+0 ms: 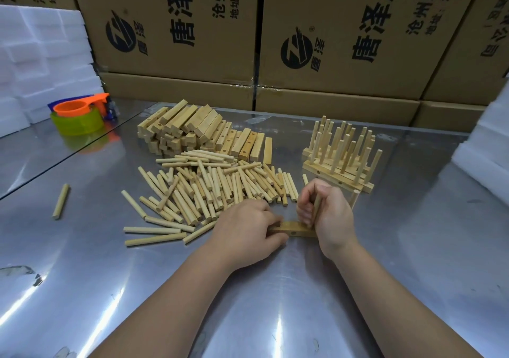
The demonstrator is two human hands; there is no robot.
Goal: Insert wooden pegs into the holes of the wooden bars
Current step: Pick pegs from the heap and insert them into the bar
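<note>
On a steel table [275, 289] before cartons [344, 63] printed 唐泽, the left hand [245, 228] is gripping a wooden bar [297, 231] while the right hand [330, 214] is clasping an upright peg [317, 206].

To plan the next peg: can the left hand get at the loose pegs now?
Probably yes: the left hand lies beside the loose pegs with nothing between, but it first must release the bar.

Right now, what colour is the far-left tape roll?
The tape roll is lime green; head view.
</note>
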